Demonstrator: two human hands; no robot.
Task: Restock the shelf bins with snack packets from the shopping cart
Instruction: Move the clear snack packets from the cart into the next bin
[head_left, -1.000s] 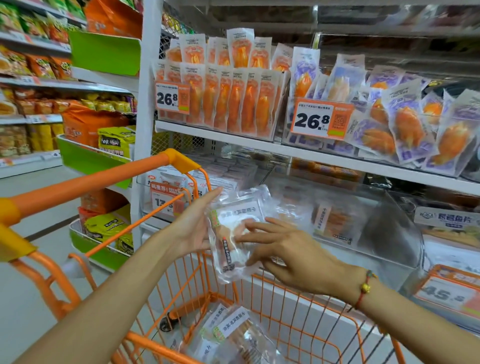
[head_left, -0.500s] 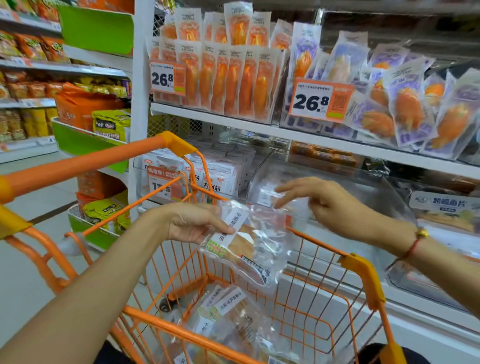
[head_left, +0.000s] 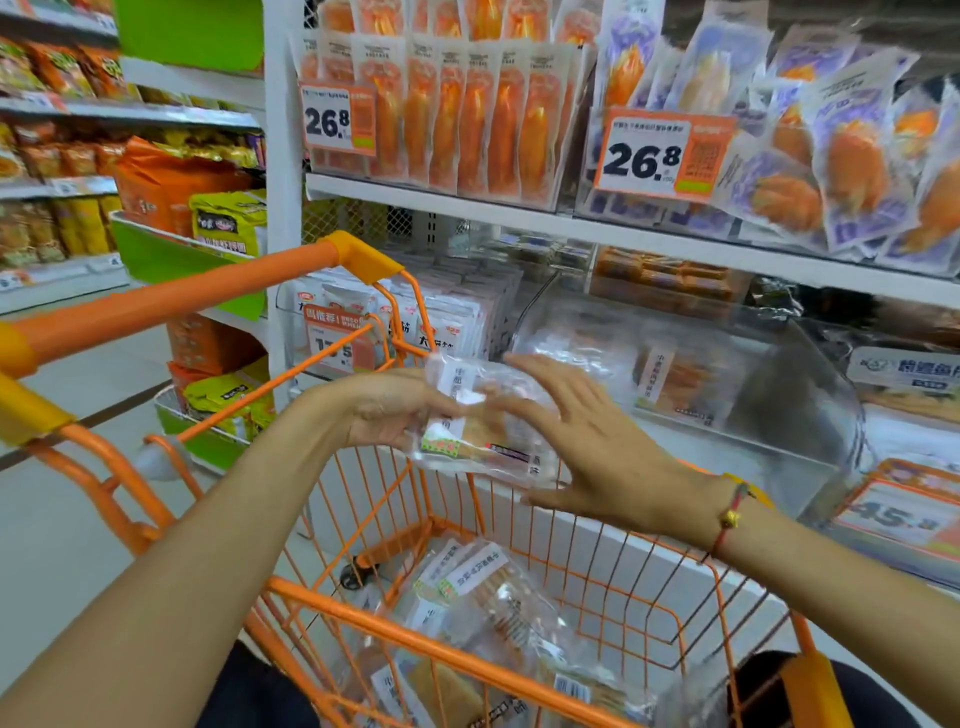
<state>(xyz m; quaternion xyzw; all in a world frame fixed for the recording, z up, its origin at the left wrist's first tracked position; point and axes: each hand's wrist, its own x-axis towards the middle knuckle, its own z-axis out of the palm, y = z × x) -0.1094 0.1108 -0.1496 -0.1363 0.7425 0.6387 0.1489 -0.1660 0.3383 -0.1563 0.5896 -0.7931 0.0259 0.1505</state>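
The person is standing behind an orange shopping cart (head_left: 332, 519) that is facing a white shelf (head_left: 519, 215). The left hand (head_left: 395, 410) is gripping a clear snack packet (head_left: 485, 426) by its left end, fingers curled under it and thumb lying on top, and is holding it above the cart basket, in front of the clear shelf bin (head_left: 727, 384). The packet is showing a white label strip and pale brown food inside. The right hand (head_left: 587, 441) is hovering at the packet's right side with its fingers straight and spread; it is holding nothing, and whether the fingertips are touching the wrapper is hard to tell through the blur. A red string bracelet (head_left: 730, 512) with a gold bead is sitting on the right wrist.

More clear packets (head_left: 483, 603) are lying in the bottom of the cart. Inside the clear bin, a few similar packets (head_left: 675, 379) are standing toward the back. To the left of that bin, white packets (head_left: 452, 322) are filling a neighbouring bin behind the cart's yellow handle corner. On the shelf above, orange packets (head_left: 467, 114) are standing in a row beside purple packets (head_left: 841, 156), each group with a price tag (head_left: 660, 153) reading 26.8 in front.
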